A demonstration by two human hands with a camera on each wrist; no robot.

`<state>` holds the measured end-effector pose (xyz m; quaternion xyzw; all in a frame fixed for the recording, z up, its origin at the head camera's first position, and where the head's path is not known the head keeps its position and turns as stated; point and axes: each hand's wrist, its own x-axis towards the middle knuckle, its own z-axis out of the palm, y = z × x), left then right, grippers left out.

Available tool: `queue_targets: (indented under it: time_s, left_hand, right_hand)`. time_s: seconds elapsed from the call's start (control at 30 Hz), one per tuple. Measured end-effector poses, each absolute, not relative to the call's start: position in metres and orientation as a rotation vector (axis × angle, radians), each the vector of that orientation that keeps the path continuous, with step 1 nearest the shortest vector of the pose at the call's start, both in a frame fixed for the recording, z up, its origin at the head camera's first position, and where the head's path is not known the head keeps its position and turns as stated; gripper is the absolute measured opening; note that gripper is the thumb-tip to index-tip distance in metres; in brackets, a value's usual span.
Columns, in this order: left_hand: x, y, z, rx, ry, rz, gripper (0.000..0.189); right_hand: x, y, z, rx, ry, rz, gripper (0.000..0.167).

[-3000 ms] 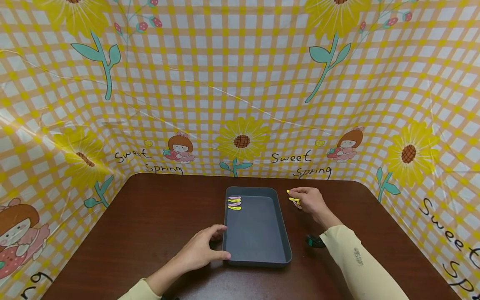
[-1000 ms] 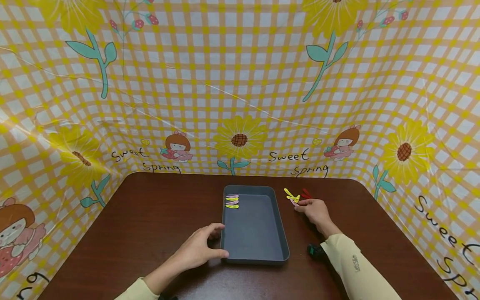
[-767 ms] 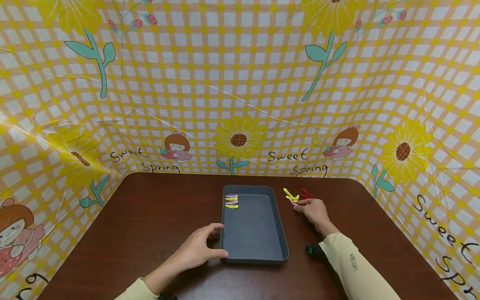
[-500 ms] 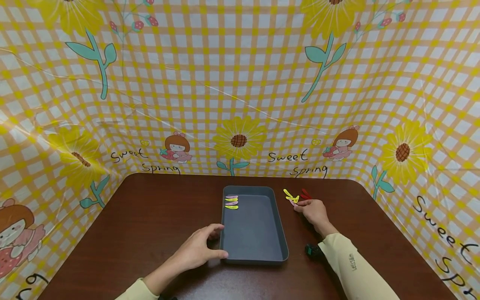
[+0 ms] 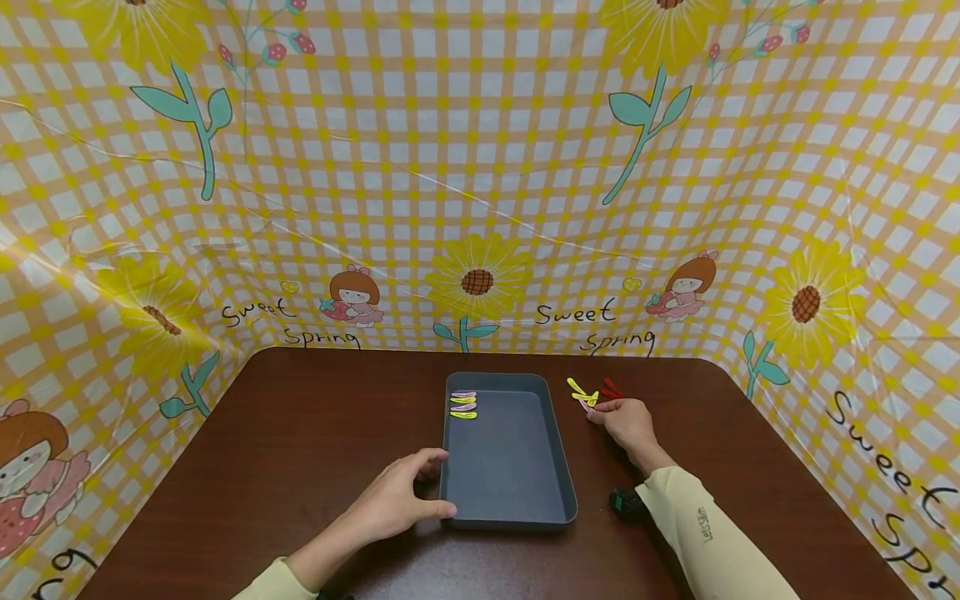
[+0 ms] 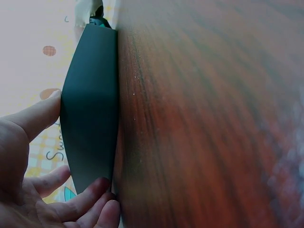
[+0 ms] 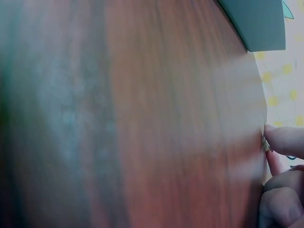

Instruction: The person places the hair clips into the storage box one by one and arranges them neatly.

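Observation:
In the head view, a dark grey tray (image 5: 510, 467) holds a short column of pink and yellow hair clips (image 5: 463, 404) at its far left. My left hand (image 5: 397, 496) rests against the tray's near left side, thumb at the rim and fingers spread along the wall. Beyond the tray's right side, my right hand (image 5: 628, 425) pinches one end of a pink hair clip (image 5: 584, 405) between thumb and forefinger. Yellow hair clips (image 5: 577, 387) lie touching or crossing it. A red hair clip (image 5: 612, 388) lies just behind the right hand. In the right wrist view, the pinched end is mostly hidden by fingertips (image 7: 278, 137).
The dark brown table (image 5: 322, 417) runs back to a checked, flower-printed cloth (image 5: 480, 183) that hangs behind and on both sides. A small black and green object (image 5: 622, 502) sits under the right sleeve (image 5: 697, 517).
The right hand has come down and nearer from above the pile, and it now pinches the pink clip; the red clip has come into sight. The left hand and tray stay put.

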<state>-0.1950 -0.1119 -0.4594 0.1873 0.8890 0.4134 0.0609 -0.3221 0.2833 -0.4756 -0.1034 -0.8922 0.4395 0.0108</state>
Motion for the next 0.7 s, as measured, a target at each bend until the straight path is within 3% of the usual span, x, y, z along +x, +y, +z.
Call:
queue_targets:
  time_s: [0.7]
  left_hand:
    - [-0.1952, -0.1126, -0.4601, 0.567, 2.681, 1.250, 0.075]
  right_hand:
    - [-0.3209, 0.2816, -0.4770, -0.321, -2.795, 1.344, 0.031]
